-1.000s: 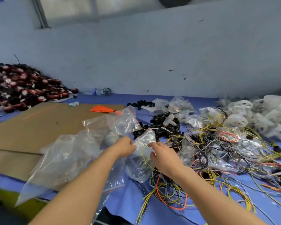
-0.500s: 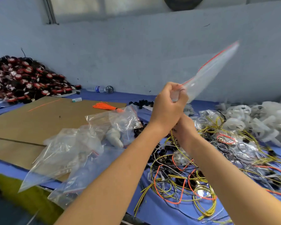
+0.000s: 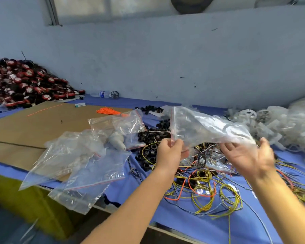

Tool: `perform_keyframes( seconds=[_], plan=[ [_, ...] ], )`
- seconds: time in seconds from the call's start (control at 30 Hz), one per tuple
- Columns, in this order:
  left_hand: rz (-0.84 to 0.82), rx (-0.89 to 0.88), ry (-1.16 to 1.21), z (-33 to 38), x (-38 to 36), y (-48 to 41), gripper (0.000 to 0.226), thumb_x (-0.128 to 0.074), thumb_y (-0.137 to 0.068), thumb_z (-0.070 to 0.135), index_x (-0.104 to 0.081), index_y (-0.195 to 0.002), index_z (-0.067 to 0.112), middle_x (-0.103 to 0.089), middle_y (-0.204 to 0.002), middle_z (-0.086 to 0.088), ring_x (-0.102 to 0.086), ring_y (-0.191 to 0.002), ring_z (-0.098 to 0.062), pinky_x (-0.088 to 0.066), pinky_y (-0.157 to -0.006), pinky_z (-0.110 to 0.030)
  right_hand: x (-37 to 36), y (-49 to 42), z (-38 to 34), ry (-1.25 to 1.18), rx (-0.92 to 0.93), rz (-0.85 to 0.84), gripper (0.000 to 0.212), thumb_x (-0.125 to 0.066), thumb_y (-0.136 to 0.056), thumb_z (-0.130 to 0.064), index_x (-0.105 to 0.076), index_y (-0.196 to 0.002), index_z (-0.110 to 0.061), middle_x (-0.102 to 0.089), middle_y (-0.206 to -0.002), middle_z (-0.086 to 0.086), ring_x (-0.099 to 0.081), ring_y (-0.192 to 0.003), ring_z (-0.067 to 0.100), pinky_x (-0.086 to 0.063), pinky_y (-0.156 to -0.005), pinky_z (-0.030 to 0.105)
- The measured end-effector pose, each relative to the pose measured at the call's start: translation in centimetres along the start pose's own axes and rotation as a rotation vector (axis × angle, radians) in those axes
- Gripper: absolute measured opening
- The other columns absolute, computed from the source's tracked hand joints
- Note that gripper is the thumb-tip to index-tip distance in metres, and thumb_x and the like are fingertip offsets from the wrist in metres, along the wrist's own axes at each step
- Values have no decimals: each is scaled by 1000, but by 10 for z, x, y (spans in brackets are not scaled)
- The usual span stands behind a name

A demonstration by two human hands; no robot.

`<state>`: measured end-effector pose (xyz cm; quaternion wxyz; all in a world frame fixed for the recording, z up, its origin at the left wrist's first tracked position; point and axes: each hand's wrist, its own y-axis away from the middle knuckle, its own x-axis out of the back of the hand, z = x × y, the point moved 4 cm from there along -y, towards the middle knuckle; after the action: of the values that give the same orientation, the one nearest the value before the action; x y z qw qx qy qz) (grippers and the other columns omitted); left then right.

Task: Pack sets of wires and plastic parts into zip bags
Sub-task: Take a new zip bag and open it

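Blue cloth covers the surface point(image 3: 174, 219), w/ a pale wall behind. Left hand point(image 3: 169, 152) pinches the red-zip edge of a clear zip bag point(image 3: 206, 127), held up over the wires point(image 3: 206, 191). Right hand point(image 3: 250, 157) is spread wide w/ straight fingers at the bag's far end. It's blurry, so can't tell if it touches.

Bag in the air looks empty, I think, so nothing is packed in it yet. A few bags point(image 3: 69, 155) lie on the cardboard point(image 3: 33, 127) to the left, some w/ white bits inside, so maybe those are done. Lots left: a big mess of wires, black rings point(image 3: 151, 138) & a heap of white plastic parts point(image 3: 275, 124). Prob. just the start.

Hard to see: if the bag's mouth is open, & what exactly is in the left bags. White heap is cut off at the right edge.
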<state>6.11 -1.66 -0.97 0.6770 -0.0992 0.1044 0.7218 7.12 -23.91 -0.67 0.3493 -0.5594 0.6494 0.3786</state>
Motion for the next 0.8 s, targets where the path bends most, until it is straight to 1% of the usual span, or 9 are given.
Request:
perform_keyframes(
  seconds=[0.1,0.17,0.23,0.37,0.5,0.57,0.63,0.73,0.8],
  plan=[
    [-61,-34,-165,-13,7,9,5,-53,-98,15,-54,-97,11,-64,-98,-7,-71,-69,-6,-59,-67,-23,25,16,-20,275,-41,81,70,-44,-91,-64,-62,-119,-3,-70,-107,25,-70,-97,40,-58,-79,54],
    [-179,-60,-318,-23,8,15,3,-54,-97,16,-55,-95,14,-64,-97,-9,-69,-71,-8,-61,-66,-28,43,27,-27,569,-55,180,41,-57,-90,-53,-68,-106,-16,-75,-88,11,-74,-73,24,-60,-57,39],
    [-294,-90,-490,-31,8,20,2,-58,-94,18,-58,-94,20,-67,-99,-10,-68,-77,-14,-62,-72,-37,55,33,-34,765,-19,222,22,-60,-93,-39,-68,-98,-20,-75,-86,1,-73,-63,16,-57,-48,28],
    [-361,-55,-517,-36,-2,15,3,-60,-95,26,-60,-97,27,-69,-91,5,-69,-85,-15,-58,-79,-37,68,29,-53,1042,179,246,23,-63,-93,-35,-72,-103,-16,-64,-80,2,-57,-65,20,-48,-55,27],
    [-340,11,-437,-44,-33,8,17,-53,-100,27,-63,-91,16,-67,-67,8,-65,-60,-7,-55,-60,-28,72,25,-65,1400,411,231,21,-60,-97,-36,-74,-93,-21,-47,-59,-9,-34,-45,6,-30,-39,18],
    [-333,-66,-547,-51,-42,3,21,-52,-101,26,-62,-87,14,-64,-64,4,-63,-55,-11,-52,-54,-30,75,28,-77,1582,554,276,22,-57,-98,-35,-71,-86,-22,-51,-54,-13,-41,-46,6,-34,-45,25],
    [-315,-105,-595,-56,-43,-6,23,-53,-100,29,-62,-87,12,-63,-64,1,-65,-57,-18,-55,-54,-35,86,29,-95,1756,641,383,19,-55,-98,-36,-69,-89,-26,-64,-67,-8,-56,-63,15,-40,-54,31],
    [-369,-60,-605,-70,-45,-14,23,-55,-99,30,-65,-82,17,-59,-57,5,-64,-54,-20,-57,-52,-38,112,23,-114,1886,634,461,21,-55,-98,-37,-71,-92,-24,-70,-82,4,-61,-79,28,-40,-65,35],
    [-410,-1,-575,-80,-52,-12,28,-56,-99,29,-69,-74,24,-58,-55,5,-61,-50,-16,-57,-48,-34,123,16,-119,1836,556,493,30,-53,-98,-40,-66,-81,-18,-70,-78,8,-63,-71,27,-45,-62,35]
  ],
)
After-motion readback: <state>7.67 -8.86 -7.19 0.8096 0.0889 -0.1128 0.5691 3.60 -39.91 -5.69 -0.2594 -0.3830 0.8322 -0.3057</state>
